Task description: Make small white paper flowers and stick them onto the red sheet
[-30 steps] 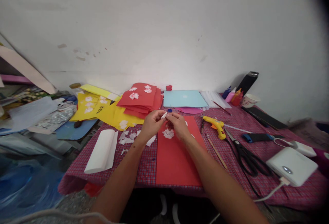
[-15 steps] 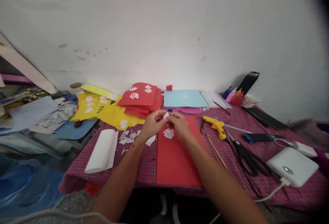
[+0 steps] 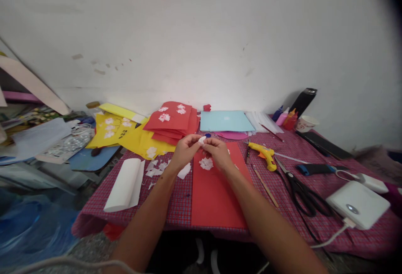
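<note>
Two hands (image 3: 185, 151), one glue gun (image 3: 266, 153), one cup (image 3: 305, 123).

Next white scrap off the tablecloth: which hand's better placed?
Left, likely: the left hand is nearer the white scraps; the right hand would have to cross the left forearm. Both hold a white paper piece, so left would release first.

Counter (image 3: 179, 209): stood before a wall (image 3: 201, 35). Front centre: a card sheet (image 3: 216, 202) lay flat; the left hand (image 3: 186, 153) and right hand (image 3: 219, 152) met above its far end, a paper scrap (image 3: 202, 140) between them. Left of sheet: cut pieces (image 3: 153, 172), then a paper roll (image 3: 123, 186). Rear, left to right: a card stack (image 3: 172, 124), a folder (image 3: 220, 120), bottles (image 3: 282, 117), a cup (image 3: 307, 123). Right of sheet: a stick (image 3: 265, 186), a glue gun (image 3: 266, 154) behind it, scissors (image 3: 291, 178), then a box (image 3: 358, 202).
</note>
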The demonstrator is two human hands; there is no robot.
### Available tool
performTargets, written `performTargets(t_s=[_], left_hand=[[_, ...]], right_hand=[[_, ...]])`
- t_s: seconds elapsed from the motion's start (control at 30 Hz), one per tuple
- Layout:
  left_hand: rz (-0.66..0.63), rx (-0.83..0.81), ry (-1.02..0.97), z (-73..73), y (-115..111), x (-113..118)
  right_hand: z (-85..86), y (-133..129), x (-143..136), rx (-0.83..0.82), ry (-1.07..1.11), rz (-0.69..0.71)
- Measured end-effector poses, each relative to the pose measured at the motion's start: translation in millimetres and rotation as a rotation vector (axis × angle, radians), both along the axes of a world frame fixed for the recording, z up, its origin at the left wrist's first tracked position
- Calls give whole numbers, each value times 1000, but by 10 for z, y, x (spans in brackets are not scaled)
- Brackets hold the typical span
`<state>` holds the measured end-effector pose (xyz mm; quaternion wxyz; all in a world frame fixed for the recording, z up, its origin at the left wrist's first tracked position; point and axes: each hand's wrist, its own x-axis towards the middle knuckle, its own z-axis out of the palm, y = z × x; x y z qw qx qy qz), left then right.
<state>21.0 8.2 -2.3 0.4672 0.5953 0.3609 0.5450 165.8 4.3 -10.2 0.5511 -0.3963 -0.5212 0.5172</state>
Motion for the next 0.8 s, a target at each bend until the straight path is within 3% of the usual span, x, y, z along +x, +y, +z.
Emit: performTargets(t_s=[0.5,0.8], left_hand=[[5,23,-53,18,-13,11],[81,52,45,-5,4,-17]], right_hand=[[-27,27,5,-35,-27,-14],[-55,39,-3,-25,-30,-18]])
